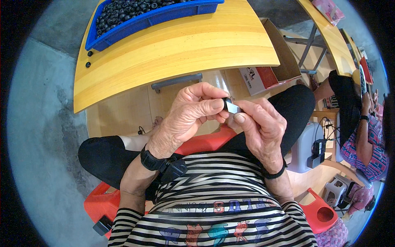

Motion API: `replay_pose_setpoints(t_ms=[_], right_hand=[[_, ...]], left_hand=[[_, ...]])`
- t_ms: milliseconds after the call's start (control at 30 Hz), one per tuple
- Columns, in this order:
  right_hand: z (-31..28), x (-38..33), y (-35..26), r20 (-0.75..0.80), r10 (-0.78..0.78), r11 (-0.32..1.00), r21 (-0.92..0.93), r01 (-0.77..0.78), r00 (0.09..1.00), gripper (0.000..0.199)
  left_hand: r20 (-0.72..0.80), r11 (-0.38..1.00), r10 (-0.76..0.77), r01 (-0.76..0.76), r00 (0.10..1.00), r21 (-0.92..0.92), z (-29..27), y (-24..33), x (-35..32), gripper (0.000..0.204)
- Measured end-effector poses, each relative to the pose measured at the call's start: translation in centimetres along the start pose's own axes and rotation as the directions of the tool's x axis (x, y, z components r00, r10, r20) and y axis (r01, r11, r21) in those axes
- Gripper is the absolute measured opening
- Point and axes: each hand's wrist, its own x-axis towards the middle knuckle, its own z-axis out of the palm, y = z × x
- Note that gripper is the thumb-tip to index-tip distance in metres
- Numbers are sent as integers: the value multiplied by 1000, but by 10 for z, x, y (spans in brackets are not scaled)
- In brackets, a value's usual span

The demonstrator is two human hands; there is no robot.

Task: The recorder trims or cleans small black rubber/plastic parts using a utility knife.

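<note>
Obs, head view. Both hands meeting above lap, in front of striped shirt (214, 193).

Hidden / unclear:
- Small dark grey part (231, 107) is showing only one face between fingertips; rest covered by fingers. Shape approx. blocky; can't tell more.
- Left hand (187, 117): thumb and forefinger closing down on part's left end, other fingers curling under, out of sight.
- Right hand (259, 127): thumb pressing on part from right side, fingers bunching tight behind it; whether they are gripping anything else, can't tell.
- Blue bin (152, 18) is getting cut off at top edge; far rim not visible. It is holding many small black round pieces, too many and too small to count.
- Cardboard box (273, 61) is sitting partly under table edge; contents hidden.
- Second person (362, 136) at right rim, only arm and patterned sleeve showing.

Counts:
- Hands on part: 2.
- Part held: 1.
- Loose black pieces (88, 59) lying on yellow table (181, 53) left of bin: 2.
- Wristbands: 1 per wrist; left one carrying a black device (173, 169).
- Red stool (103, 201) showing under legs.
</note>
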Motion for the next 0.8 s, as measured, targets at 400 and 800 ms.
replay_pose_setpoints(t_ms=[400, 800], right_hand=[[-10, -1, 12, 178, 455, 719, 504, -478, 873, 19], [1, 9, 5, 277, 384, 684, 555, -473, 881, 15]], left_hand=[[21, 1000, -16, 17, 1000, -17, -2, -2, 2, 28], [73, 996, -72, 75, 995, -38, -2, -6, 6, 33]])
